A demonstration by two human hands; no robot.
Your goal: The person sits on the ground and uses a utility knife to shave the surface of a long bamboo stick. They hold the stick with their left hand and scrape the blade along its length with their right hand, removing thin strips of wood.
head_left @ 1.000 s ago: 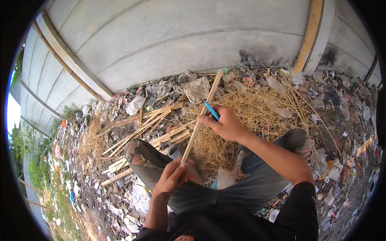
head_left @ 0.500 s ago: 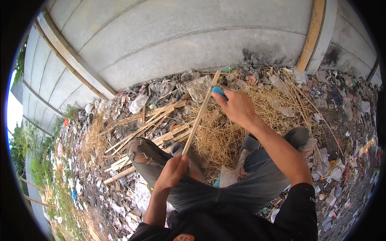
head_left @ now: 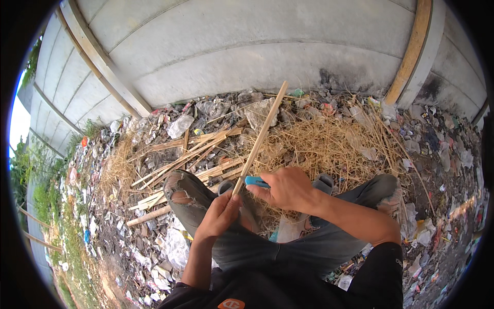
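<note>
The left hand [head_left: 220, 215] grips a wooden stick's [head_left: 261, 136] lower end, above the littered ground's [head_left: 453, 177] wall-side edge; the right [head_left: 290, 189] clasps a blue tool [head_left: 256, 181] beside it. The shirt [head_left: 298, 288] bears an orange logo [head_left: 231, 304].

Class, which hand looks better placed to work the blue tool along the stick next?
Probably the right hand: it grips the blue tool, close beside the stick, while the left hand is occupied holding the stick's near end.
</note>
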